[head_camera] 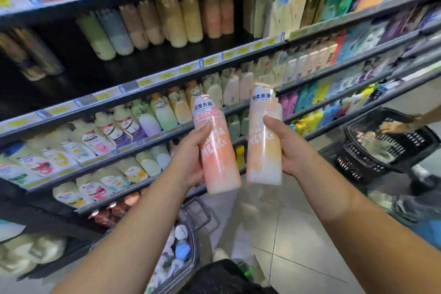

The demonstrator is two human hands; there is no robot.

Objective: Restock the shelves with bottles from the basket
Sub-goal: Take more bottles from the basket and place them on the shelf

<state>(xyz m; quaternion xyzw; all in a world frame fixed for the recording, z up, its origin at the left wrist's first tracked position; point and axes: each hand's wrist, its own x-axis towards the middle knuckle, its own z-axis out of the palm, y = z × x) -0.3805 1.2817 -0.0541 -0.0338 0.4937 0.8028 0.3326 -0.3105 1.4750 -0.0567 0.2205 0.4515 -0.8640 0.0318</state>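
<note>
- bottles are up in both hands at the middle of the frame, one each, lifted clear of the basket and not yet on any shelf.
- upper left: the shelf (pixel 59 83) has a dark bare stretch beside a row of pastel bottles (pixel 155 24) of the same tall shape; likely the gap these two are meant for.
- left of centre: the left hand (pixel 191 153) is wrapped round the lower half of the pink bottle (pixel 220 162), thumb across its front, cap tipped up and away. the label faces the camera, probably to read the variety before choosing a row.
- right of centre: the right hand (pixel 290 148) grips the peach bottle (pixel 263 150) round its middle from the right, pump top upward. the two bottles stand near each other, apart, side by side as if being compared.
- bottom centre: the basket (pixel 194 255) sits on the floor under the arms, with more stock in it, too blurred to name.
- right edge: a black basket (pixel 358 164) on the floor, another person's hand (pixel 391 127) reaching over it.
</note>
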